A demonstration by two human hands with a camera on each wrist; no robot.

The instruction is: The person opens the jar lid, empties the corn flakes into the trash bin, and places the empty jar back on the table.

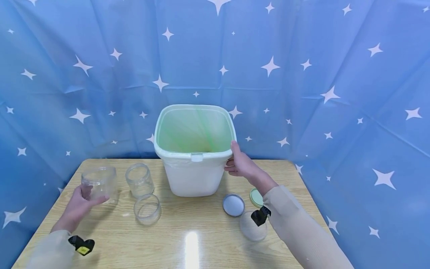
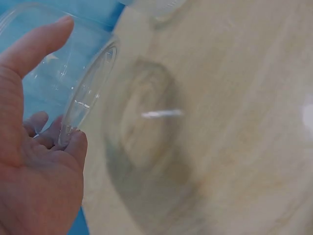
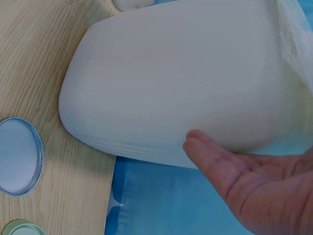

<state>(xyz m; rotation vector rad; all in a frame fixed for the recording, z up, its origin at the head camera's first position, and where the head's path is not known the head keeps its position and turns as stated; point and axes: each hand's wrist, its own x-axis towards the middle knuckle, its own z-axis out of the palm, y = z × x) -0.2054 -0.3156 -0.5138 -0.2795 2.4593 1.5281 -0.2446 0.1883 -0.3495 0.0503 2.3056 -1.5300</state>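
In the head view my left hand (image 1: 78, 209) grips a wide clear jar (image 1: 100, 181) at the table's left side. The left wrist view shows the thumb along the side of the jar (image 2: 63, 63) and fingertips at its rim, with a shadow on the table beside it. My right hand (image 1: 244, 164) holds the right front corner of a white bin (image 1: 194, 179), thumb on the rim and fingers against the outer wall. A translucent green liner (image 1: 195, 129) lines the bin. Seen from the right wrist, fingers press near the lower edge of the white wall (image 3: 171, 83).
Two more clear jars, a taller one (image 1: 140, 183) and a shorter one (image 1: 147, 216), stand between the left hand and the bin. Below the right forearm lie a silver-rimmed lid (image 1: 233, 205), a green lid (image 1: 256, 196) and a clear round lid (image 1: 252, 228). A starry blue curtain (image 1: 208, 67) surrounds the table.
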